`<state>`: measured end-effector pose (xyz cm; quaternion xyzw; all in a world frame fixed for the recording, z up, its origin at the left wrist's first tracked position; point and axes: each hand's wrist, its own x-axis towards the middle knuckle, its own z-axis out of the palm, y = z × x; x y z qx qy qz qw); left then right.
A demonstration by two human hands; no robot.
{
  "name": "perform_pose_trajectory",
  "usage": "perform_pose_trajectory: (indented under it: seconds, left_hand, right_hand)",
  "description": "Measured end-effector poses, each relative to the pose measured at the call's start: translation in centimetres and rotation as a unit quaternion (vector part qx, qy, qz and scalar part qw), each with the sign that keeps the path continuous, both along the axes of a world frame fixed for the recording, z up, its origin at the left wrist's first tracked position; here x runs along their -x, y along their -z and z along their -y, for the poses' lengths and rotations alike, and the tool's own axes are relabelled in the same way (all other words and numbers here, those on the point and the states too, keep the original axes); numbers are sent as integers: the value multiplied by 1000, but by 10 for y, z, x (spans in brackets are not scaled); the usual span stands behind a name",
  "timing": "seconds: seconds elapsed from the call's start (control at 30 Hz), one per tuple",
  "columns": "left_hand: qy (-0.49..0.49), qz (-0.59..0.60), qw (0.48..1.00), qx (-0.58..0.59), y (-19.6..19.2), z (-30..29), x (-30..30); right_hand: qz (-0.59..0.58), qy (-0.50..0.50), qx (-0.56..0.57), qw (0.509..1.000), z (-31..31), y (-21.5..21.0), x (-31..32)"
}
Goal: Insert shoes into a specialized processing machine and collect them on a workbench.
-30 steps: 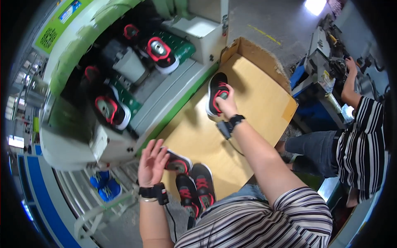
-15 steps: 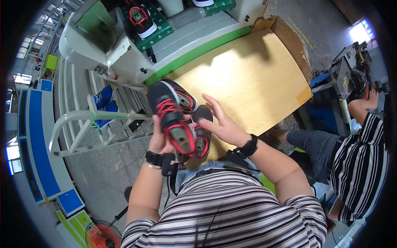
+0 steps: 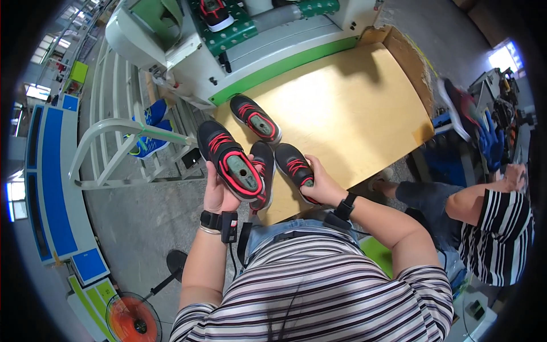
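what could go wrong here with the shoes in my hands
The left hand holds a shoe with a second shoe pressed beside it; that one could slip from the grip. The right hand holds a third shoe at the near edge of the table, so it might fall to the floor.

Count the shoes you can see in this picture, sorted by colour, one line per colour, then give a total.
Black shoes with red trim near the person's hands, by the tan board: 4
Black and red shoe on the green tray: 1
Blue shoes on the floor rack: 2
Total: 7
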<state>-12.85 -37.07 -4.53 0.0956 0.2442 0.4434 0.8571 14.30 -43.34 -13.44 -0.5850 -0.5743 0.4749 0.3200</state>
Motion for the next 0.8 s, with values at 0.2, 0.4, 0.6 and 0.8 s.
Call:
perform_pose_trajectory:
  seconds: [0.2,0.4,0.6,0.8]
  left_hand:
    - [87,-41,989,-113,-3,-6,-9]
    - [142,-80,969,-186,-22,-44,-49]
    - [100,-73,953,-278,-57,-131,-98]
    - [-97,28,994,-47,-61,-227,-110]
  right_hand:
    - [-138,70,107,982,19,-9,-41]
    - [-157,189,60,968,28,-21,-79]
    - [79,223,-111,965,34,10,-78]
    - [124,210,-46,969,26,-2,-75]
